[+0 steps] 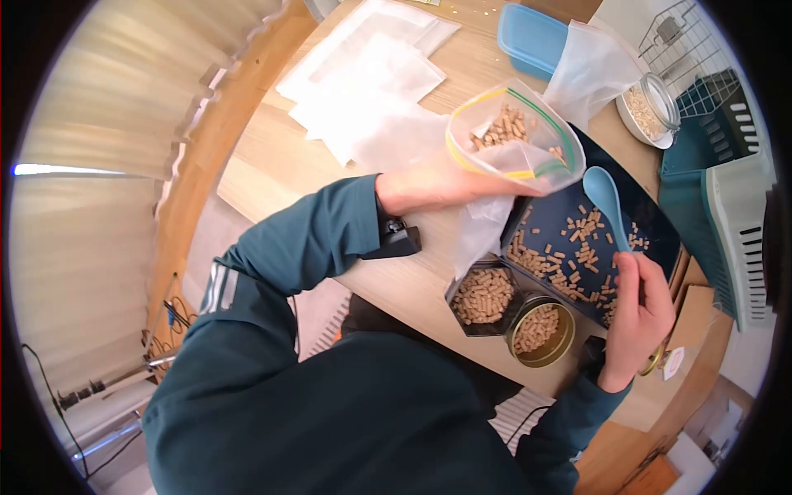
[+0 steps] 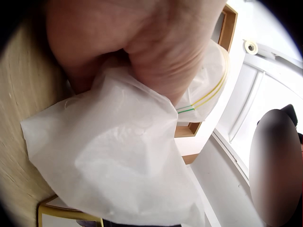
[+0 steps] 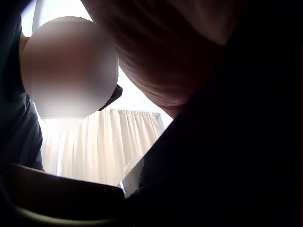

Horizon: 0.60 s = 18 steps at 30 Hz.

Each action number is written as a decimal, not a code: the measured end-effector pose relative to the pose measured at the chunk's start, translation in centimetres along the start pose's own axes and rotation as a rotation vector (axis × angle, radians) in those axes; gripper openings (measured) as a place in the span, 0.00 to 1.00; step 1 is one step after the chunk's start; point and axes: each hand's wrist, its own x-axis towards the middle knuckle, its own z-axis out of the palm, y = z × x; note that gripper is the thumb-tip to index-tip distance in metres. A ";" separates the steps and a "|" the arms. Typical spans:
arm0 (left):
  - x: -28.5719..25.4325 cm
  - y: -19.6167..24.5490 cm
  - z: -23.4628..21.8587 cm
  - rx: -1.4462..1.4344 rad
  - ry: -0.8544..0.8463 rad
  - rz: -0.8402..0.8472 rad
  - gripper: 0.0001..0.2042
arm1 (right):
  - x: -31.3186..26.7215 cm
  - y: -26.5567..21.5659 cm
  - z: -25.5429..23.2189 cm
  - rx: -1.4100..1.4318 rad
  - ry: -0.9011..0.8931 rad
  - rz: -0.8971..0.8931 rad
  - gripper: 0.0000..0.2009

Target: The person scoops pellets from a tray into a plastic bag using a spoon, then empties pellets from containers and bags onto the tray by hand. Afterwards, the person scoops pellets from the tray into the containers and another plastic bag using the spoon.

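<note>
My left hand grips a clear zip bag with a yellow and green seal. Its mouth stands open, with light brown pellets inside. The fingers are mostly hidden by the bag; in the left wrist view its cloudy plastic bunches at the hand. My right hand pinches the handle of a light blue spoon, bowl pointing away from me. Under the spoon lies a dark blue tray scattered with pellets. Nearer me, a dark hexagonal container and a round tin both hold pellets.
White plastic sheets or bags cover the table's far left. At the back stand a blue plastic box, another clear bag and a lidded glass jar of flakes. A teal and white pet carrier borders the right.
</note>
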 end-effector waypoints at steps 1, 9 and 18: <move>0.0 0.1 -0.1 -0.050 0.015 -0.044 0.25 | 0.1 -0.1 0.0 -0.033 -0.002 -0.006 0.04; -0.4 -0.3 0.3 0.107 -0.063 0.030 0.16 | 0.9 -1.0 0.6 -0.176 -0.078 -0.235 0.06; -0.3 0.5 0.7 0.163 0.005 -0.159 0.20 | 1.4 0.0 -0.8 0.017 -0.319 -0.408 0.09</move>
